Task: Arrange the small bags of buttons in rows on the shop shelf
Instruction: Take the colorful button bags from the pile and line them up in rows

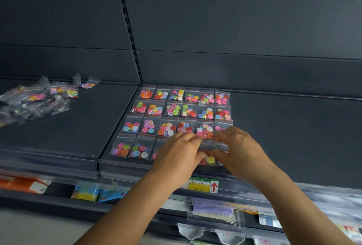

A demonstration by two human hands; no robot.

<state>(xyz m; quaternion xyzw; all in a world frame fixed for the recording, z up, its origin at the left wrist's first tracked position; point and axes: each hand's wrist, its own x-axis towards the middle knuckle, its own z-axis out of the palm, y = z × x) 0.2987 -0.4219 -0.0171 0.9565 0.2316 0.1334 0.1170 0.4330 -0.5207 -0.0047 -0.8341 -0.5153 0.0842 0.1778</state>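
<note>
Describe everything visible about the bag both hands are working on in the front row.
The button bag is a small clear plastic zip bag, glossy and crinkled, holding pink, yellow and red buttons. It lies in the front row near the shelf's edge. The left hand and right hand each pinch a side.

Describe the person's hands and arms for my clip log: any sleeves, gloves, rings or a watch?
Both forearms are bare up to the frame's bottom edge, so no sleeves show. The left hand and right hand wear no gloves. No watch, bracelet or ring is visible on the wrists or fingers that show; some fingertips are blurred.
</note>
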